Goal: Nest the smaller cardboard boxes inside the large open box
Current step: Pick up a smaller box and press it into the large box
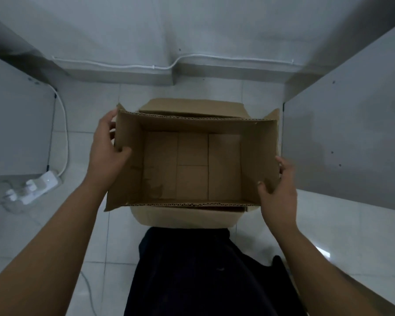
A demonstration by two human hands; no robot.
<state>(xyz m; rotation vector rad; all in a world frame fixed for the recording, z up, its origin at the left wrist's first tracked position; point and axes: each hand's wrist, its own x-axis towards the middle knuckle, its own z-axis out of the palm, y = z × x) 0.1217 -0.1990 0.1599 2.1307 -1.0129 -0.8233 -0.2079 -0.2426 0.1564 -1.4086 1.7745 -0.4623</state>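
A large open cardboard box (258,151) stands in the middle of the view with its top flaps folded outward. Its inside holds nothing; only the bottom flaps show. My left hand (105,144) grips the box's left wall, thumb inside and fingers outside. On the opposite side, my right hand (277,190) holds the right wall near the front corner, thumb inside. Another piece of cardboard (360,295) shows at the bottom right, partly hidden by my right forearm. No smaller box is fully visible.
White tiled floor (89,236) surrounds the box. A white power strip (35,185) with plugs and cable lies at the left. Grey panels stand at the left (16,124) and right (351,137). My dark trousers (192,274) fill the bottom centre. A wall is behind.
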